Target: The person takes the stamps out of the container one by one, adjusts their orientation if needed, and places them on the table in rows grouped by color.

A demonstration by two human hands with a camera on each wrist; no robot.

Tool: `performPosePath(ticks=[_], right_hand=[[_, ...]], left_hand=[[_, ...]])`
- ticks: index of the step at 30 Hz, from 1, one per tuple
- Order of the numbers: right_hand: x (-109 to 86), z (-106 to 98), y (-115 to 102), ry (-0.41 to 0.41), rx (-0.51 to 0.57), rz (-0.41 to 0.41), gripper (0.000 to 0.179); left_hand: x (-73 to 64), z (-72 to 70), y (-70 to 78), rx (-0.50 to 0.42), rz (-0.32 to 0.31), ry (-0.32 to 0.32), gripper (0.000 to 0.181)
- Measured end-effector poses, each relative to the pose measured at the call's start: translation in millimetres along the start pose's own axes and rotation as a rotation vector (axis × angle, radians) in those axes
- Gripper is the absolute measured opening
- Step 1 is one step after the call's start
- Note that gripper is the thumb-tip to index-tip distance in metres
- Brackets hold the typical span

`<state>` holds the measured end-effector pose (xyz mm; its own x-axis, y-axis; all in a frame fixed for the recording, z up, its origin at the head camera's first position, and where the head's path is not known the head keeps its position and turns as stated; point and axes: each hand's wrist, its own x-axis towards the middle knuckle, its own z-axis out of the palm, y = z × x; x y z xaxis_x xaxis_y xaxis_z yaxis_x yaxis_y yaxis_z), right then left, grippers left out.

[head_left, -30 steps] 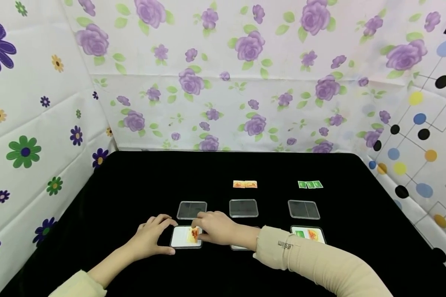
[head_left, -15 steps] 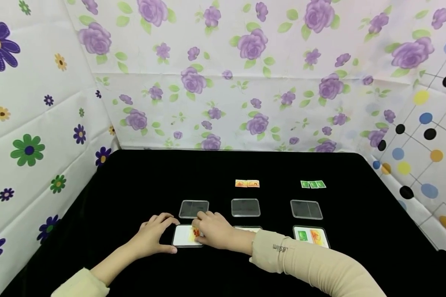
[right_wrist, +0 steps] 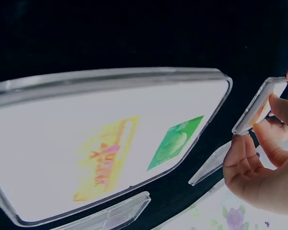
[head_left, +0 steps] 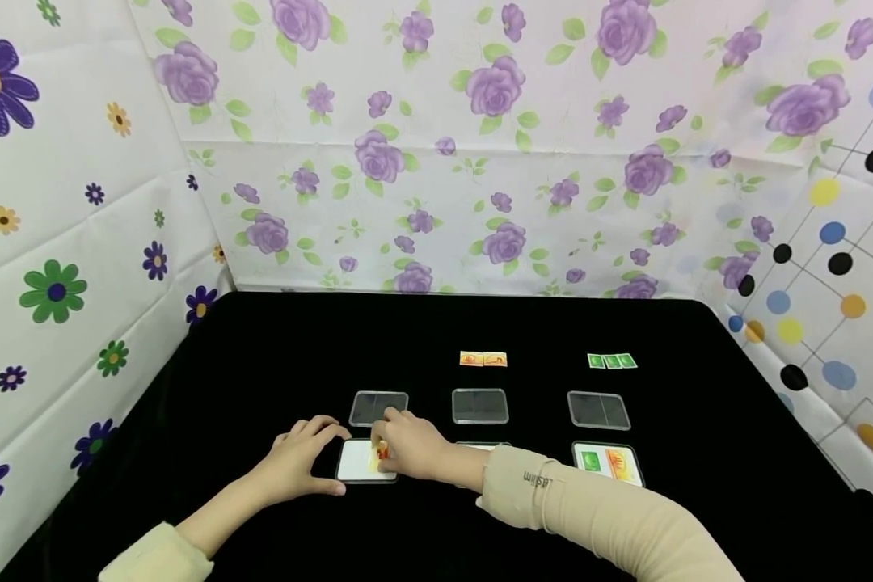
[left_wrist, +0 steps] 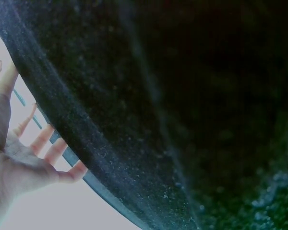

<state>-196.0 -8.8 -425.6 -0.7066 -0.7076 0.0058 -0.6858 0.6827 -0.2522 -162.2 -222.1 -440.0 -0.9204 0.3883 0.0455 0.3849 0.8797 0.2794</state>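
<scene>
My left hand is spread beside the left clear-rimmed case with a white insert. Its fingertips lie at the upper left corner and its thumb at the lower left one. On the right part of that insert is a small orange-yellow picture card, under the curled fingers of my right hand. Thumb and forefinger meet at this card, and the hand hides the case's right edge. In the right wrist view the right hand is at the case, with an orange patch showing between the fingers.
Three clear lids, left, middle and right, lie behind the cases. The forearm covers most of the middle case. The right case holds green and orange cards. Farther back lie two orange cards and several green ones.
The head view has shifted slightly. My right hand stays at the orange-yellow card and has edged a little left. My left hand keeps its place at the case.
</scene>
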Motion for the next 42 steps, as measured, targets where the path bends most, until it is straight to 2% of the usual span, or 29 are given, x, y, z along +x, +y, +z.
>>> performPosePath(ticks=[9, 16, 25, 30, 34, 42], right_hand=[[4.6, -3, -1, -0.036, 0.149, 0.057, 0.028], [4.0, -1, -3, -0.015, 0.180, 0.067, 0.033], [5.7, 0, -5, -0.003, 0.164, 0.072, 0.041], [5.7, -1, -4, -0.005, 0.149, 0.060, 0.026], [4.9, -3, -2, 0.014, 0.185, 0.043, 0.013], [2.9, -10, 5, 0.018, 0.246, -0.004, 0.011]], left_hand=[[-0.4, -0.2, -0.2, 0.003, 0.005, 0.005, 0.068], [-1.4, 0.0, 0.3, -0.007, 0.009, 0.004, 0.068], [-0.4, 0.6, -0.5, -0.008, 0.003, 0.003, 0.067], [-0.7, -0.1, 0.3, -0.011, 0.002, -0.004, 0.068], [-1.1, -0.9, 1.3, -0.010, 0.002, -0.003, 0.069], [-0.3, -0.7, 0.8, -0.004, -0.002, 0.000, 0.068]])
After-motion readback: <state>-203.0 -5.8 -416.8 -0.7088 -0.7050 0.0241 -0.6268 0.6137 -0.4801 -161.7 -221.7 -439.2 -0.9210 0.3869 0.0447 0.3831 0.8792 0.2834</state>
